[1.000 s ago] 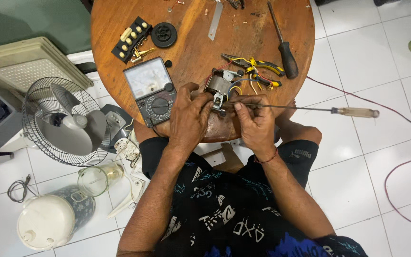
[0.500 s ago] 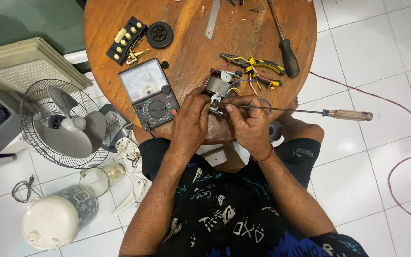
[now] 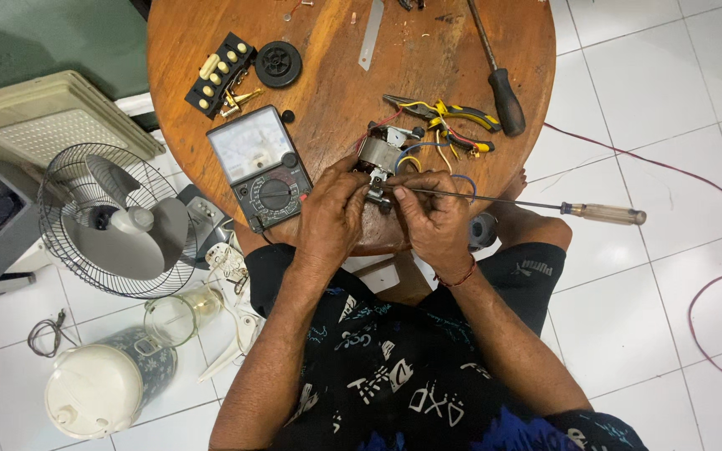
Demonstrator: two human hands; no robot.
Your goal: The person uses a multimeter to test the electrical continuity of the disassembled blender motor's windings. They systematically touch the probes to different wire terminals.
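Note:
A small grey metal motor (image 3: 377,154) with red, blue and yellow wires lies near the front edge of a round wooden table (image 3: 336,75). My left hand (image 3: 330,213) grips the motor's near end from the left. My right hand (image 3: 433,219) pinches a small part at the same spot, fingers closed. A long screwdriver (image 3: 545,205) with a wooden handle lies across the right hand's fingers and sticks out to the right beyond the table edge. Whether the hand grips it I cannot tell.
An analog multimeter (image 3: 260,166), a black switch block (image 3: 220,73), a black round cap (image 3: 278,63), yellow-handled pliers (image 3: 443,115) and a black-handled screwdriver (image 3: 500,83) lie on the table. On the floor left stand a fan (image 3: 114,221), a white cooker (image 3: 104,387) and a glass jar (image 3: 179,315). A red wire (image 3: 695,276) runs right.
The view has shifted slightly. Both hands stay at the motor, with the fingers working closer together at its near end. The long screwdriver keeps its place.

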